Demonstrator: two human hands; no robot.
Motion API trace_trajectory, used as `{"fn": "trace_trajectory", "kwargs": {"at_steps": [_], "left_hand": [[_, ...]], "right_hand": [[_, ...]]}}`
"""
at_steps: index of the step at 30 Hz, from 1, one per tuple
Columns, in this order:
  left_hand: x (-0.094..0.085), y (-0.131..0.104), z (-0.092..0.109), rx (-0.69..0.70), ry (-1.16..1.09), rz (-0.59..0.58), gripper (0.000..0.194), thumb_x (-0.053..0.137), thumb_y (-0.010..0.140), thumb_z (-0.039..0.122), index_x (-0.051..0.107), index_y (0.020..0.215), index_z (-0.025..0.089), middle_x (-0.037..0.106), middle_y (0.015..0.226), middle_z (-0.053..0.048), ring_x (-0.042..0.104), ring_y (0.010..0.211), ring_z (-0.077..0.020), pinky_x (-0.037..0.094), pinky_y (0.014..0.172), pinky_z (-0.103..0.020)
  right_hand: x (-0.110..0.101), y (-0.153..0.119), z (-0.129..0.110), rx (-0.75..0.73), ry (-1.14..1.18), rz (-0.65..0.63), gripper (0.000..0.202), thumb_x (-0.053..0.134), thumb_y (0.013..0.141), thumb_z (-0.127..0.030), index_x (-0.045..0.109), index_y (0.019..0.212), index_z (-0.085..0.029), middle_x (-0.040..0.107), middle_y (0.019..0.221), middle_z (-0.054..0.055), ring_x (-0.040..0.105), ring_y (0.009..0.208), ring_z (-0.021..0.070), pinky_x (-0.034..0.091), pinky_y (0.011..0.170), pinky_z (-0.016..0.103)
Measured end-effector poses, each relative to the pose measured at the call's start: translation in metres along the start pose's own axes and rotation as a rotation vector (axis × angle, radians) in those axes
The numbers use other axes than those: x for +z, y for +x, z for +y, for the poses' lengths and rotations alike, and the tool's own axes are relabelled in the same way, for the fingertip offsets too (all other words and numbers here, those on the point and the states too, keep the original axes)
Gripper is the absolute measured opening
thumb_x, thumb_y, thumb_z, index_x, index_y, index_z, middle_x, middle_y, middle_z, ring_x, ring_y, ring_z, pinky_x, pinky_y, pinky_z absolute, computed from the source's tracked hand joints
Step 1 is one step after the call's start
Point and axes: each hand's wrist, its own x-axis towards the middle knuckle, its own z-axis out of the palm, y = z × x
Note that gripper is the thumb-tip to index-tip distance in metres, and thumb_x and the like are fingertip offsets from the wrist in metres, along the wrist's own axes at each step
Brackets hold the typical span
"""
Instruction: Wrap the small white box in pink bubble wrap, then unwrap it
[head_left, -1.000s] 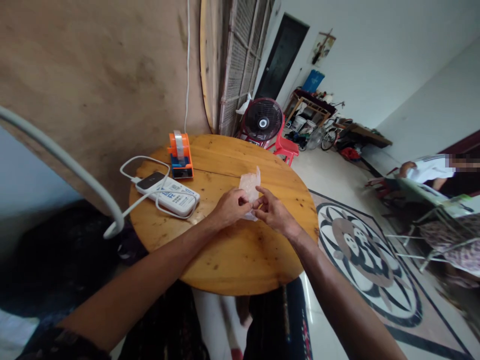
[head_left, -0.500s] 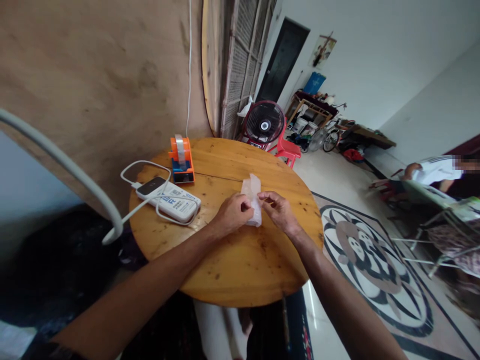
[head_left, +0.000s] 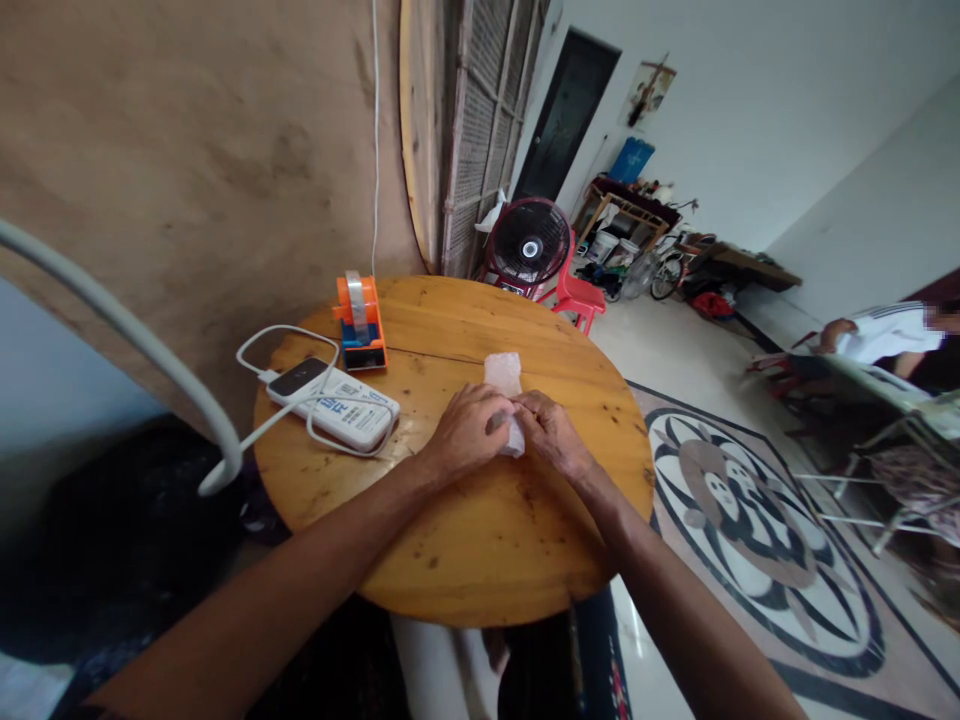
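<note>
A narrow, whitish, translucent packet [head_left: 502, 372], looking like bubble wrap, lies lengthwise on the round wooden table [head_left: 465, 560]. Across its middle, the fingers of my left hand [head_left: 469, 428] curl over and press on it from the left. My right hand [head_left: 553, 432] grips the packet's right edge, fingertips bent together and meeting those of the left. The packet's far end and a bit of its near end show; its middle is hidden under the fingers. What it contains, if anything, cannot be seen.
An orange tape dispenser [head_left: 361, 322] with clear tape stands at the table's back left. In front of it lies a white power bank [head_left: 341, 408] with a looped cable. A thick pale curved tube [head_left: 142, 330] crosses at left. Beyond are a fan [head_left: 529, 243], a red chair [head_left: 577, 295] and another person.
My right hand has moved left onto the packet, and my left fingers have spread further over it. The loose flap that stood up at the far end now lies flat.
</note>
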Motion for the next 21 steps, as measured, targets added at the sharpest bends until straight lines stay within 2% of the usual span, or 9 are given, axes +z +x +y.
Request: {"fn": "trace_trajectory", "kwargs": {"at_steps": [4, 7, 11, 13, 15, 18, 21], "left_hand": [[-0.001, 0.001, 0.001, -0.013, -0.031, -0.026, 0.021, 0.054, 0.077, 0.009, 0.065, 0.091, 0.019, 0.069, 0.102, -0.005, 0.057, 0.099, -0.0212, 0.043, 0.092, -0.035], [-0.003, 0.001, 0.002, -0.028, -0.055, -0.044, 0.020, 0.053, 0.078, 0.010, 0.066, 0.091, 0.018, 0.069, 0.099, -0.005, 0.058, 0.097, -0.0206, 0.044, 0.090, -0.034], [-0.002, 0.001, 0.001, -0.065, -0.074, -0.049, 0.019, 0.054, 0.079, 0.012, 0.067, 0.092, 0.018, 0.069, 0.093, -0.005, 0.058, 0.092, -0.0204, 0.045, 0.085, -0.033], [0.000, 0.001, 0.000, -0.060, -0.092, -0.040, 0.020, 0.054, 0.079, 0.011, 0.067, 0.093, 0.018, 0.069, 0.095, -0.005, 0.058, 0.092, -0.0202, 0.046, 0.085, -0.032], [0.000, 0.000, -0.001, -0.058, -0.101, -0.036, 0.020, 0.054, 0.079, 0.012, 0.067, 0.093, 0.018, 0.070, 0.095, -0.004, 0.058, 0.092, -0.0200, 0.046, 0.085, -0.032], [0.000, 0.001, -0.001, -0.070, -0.099, -0.052, 0.020, 0.054, 0.078, 0.012, 0.067, 0.092, 0.019, 0.070, 0.095, -0.004, 0.058, 0.091, -0.0201, 0.046, 0.084, -0.032], [-0.002, 0.001, 0.001, -0.074, -0.099, -0.064, 0.020, 0.054, 0.078, 0.012, 0.067, 0.092, 0.018, 0.070, 0.095, -0.005, 0.058, 0.092, -0.0206, 0.046, 0.085, -0.033]], "right_hand": [[0.001, -0.005, 0.000, -0.006, 0.017, 0.035, 0.030, 0.045, 0.095, -0.033, 0.072, 0.096, -0.021, 0.068, 0.098, 0.008, 0.063, 0.094, 0.0190, 0.047, 0.086, 0.032], [0.000, -0.005, 0.004, 0.016, 0.038, 0.124, 0.027, 0.049, 0.093, -0.035, 0.071, 0.094, -0.020, 0.068, 0.096, 0.009, 0.063, 0.090, 0.0192, 0.048, 0.082, 0.032], [-0.002, 0.010, 0.020, 0.177, 0.004, 0.265, 0.030, 0.060, 0.083, -0.040, 0.069, 0.098, -0.015, 0.068, 0.098, 0.010, 0.061, 0.075, 0.0175, 0.048, 0.072, 0.032], [-0.004, 0.023, 0.029, 0.282, 0.035, 0.252, 0.038, 0.066, 0.078, -0.044, 0.067, 0.101, -0.014, 0.069, 0.096, 0.009, 0.059, 0.071, 0.0160, 0.047, 0.067, 0.030], [-0.005, 0.037, 0.034, 0.362, 0.114, 0.187, 0.041, 0.070, 0.074, -0.048, 0.067, 0.096, -0.013, 0.068, 0.082, 0.006, 0.058, 0.068, 0.0153, 0.045, 0.062, 0.027], [-0.007, 0.056, 0.035, 0.471, 0.221, 0.084, 0.042, 0.075, 0.068, -0.050, 0.067, 0.087, -0.014, 0.058, 0.059, -0.002, 0.051, 0.055, 0.0123, 0.038, 0.054, 0.025], [-0.003, 0.069, 0.033, 0.525, 0.308, 0.022, 0.038, 0.080, 0.060, -0.046, 0.063, 0.072, -0.015, 0.049, 0.049, -0.006, 0.042, 0.047, 0.0087, 0.032, 0.049, 0.024]]}}
